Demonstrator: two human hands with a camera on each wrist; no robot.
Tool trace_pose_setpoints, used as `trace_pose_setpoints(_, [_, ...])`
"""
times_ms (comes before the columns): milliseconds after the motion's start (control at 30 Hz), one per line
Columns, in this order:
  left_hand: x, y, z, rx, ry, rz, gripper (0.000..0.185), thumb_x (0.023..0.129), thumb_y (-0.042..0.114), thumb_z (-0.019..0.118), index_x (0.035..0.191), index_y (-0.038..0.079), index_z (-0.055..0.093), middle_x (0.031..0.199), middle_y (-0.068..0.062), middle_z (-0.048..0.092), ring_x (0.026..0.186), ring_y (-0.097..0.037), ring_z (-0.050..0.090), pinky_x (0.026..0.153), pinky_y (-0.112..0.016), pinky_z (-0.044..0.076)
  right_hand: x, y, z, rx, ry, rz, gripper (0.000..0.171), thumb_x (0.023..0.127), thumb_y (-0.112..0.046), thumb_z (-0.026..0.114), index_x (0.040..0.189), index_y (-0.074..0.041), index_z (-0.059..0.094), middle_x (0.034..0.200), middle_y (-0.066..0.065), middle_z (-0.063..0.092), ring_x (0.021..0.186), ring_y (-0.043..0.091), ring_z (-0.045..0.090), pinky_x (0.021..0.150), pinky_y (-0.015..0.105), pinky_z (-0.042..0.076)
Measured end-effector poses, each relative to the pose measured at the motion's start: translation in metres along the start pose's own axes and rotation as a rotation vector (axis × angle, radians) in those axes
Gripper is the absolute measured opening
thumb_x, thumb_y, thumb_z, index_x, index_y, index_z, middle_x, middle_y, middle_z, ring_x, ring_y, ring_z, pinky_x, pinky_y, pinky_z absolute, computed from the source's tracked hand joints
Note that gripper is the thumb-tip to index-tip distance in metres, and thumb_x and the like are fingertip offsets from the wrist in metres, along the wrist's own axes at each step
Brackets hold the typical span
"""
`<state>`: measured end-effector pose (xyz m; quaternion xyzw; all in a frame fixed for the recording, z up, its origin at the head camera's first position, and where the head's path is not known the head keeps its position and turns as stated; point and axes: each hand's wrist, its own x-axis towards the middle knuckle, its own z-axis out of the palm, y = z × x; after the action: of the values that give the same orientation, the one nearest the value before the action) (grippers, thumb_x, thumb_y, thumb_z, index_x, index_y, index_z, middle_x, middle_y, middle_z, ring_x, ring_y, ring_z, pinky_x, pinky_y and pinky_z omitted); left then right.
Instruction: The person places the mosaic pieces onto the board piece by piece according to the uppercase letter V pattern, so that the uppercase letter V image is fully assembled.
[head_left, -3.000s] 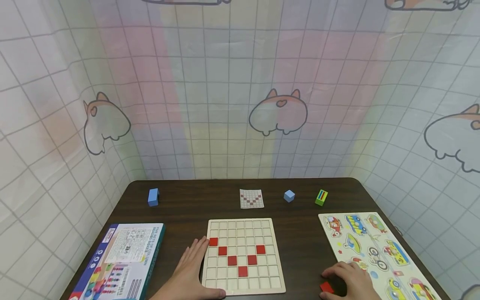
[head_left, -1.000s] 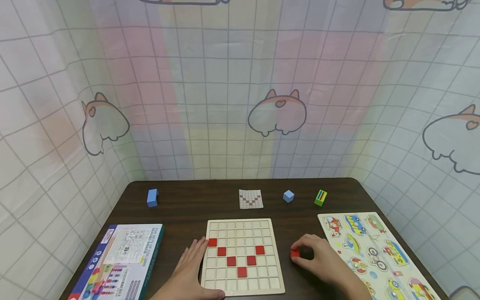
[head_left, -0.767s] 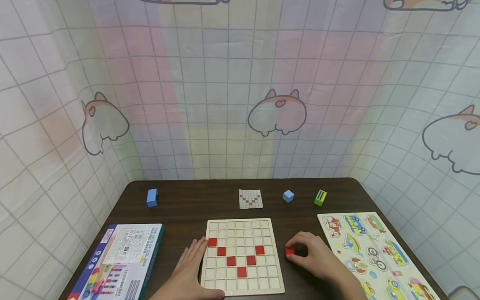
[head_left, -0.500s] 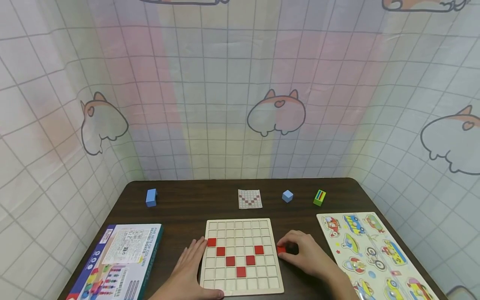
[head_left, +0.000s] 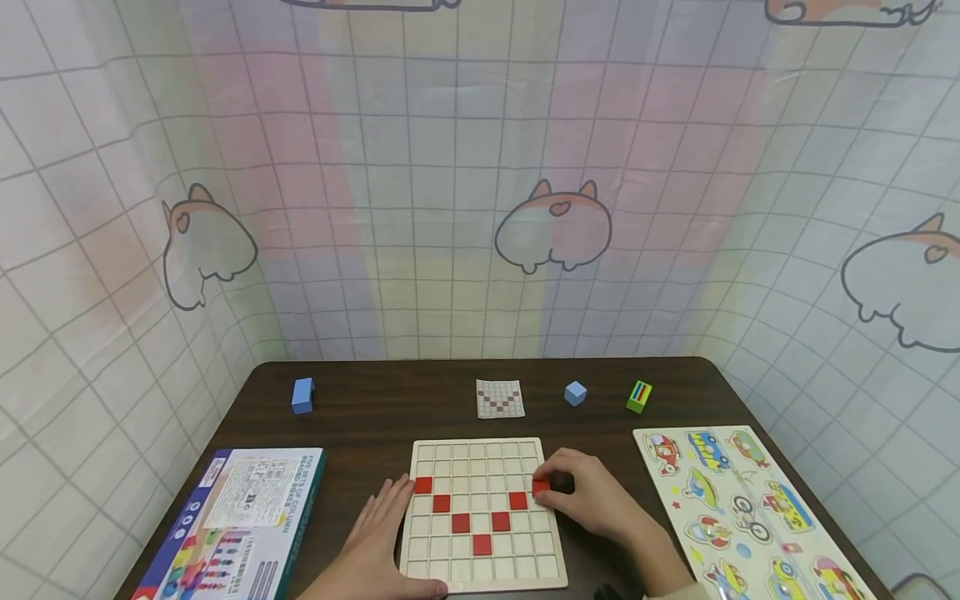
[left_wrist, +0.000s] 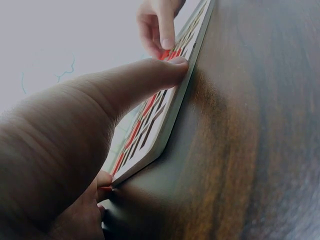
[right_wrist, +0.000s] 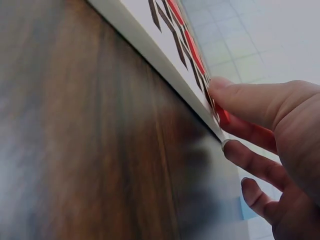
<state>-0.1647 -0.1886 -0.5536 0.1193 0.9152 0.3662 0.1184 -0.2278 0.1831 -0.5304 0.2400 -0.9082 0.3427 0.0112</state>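
A cream grid board [head_left: 480, 482] lies on the dark table, with several red square tiles set in a V-like pattern. My left hand [head_left: 382, 537] rests against its left side, fingers stretched along the edge and thumb on the near rim. In the left wrist view that thumb [left_wrist: 165, 74] presses on the board's border. Between thumb and fingers, my right hand [head_left: 588, 492] pinches another red tile [head_left: 539, 487] over the rightmost column, one row above the top-right tile of the pattern. The right wrist view shows the held tile [right_wrist: 222, 115] at the board's edge, partly hidden by the thumb.
Behind the board lies a small pattern card [head_left: 500, 400]. A blue cube [head_left: 575, 392], a green striped block [head_left: 638, 397] and a blue block [head_left: 302, 396] stand along the back. A boxed set [head_left: 247, 517] lies left, a vehicle picture board [head_left: 738, 492] right.
My right hand picked up the red tile beside the picture board and carried it left and away from me, onto the grid board's right edge. The left hand has stayed put.
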Motion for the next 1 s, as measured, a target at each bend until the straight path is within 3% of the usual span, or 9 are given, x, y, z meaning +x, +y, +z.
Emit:
trace_pose_setpoints(200, [-0.001, 0.0, 0.0, 0.013, -0.001, 0.009, 0.154, 0.064, 0.08, 0.094, 0.178, 0.009, 0.019, 0.186, -0.016, 0.023, 0.173, -0.048, 0.012, 0.138, -0.073, 0.007, 0.007, 0.0, 0.005, 0.018, -0.005, 0.016, 0.018, 0.098, -0.023, 0.087, 0.116, -0.023, 0.082, 0.108, -0.011, 0.072, 0.094, 0.013, 0.063, 0.081, 0.025, 0.053])
trace_pose_setpoints(1000, [0.0, 0.002, 0.002, -0.008, 0.0, 0.0, 0.151, 0.062, 0.074, 0.097, 0.178, 0.011, 0.023, 0.186, -0.015, 0.022, 0.173, -0.048, 0.014, 0.138, -0.074, 0.006, 0.014, 0.002, 0.006, 0.06, -0.02, 0.058, 0.017, 0.098, -0.022, 0.087, 0.114, -0.023, 0.082, 0.106, -0.007, 0.066, 0.09, 0.013, 0.059, 0.075, 0.025, 0.049])
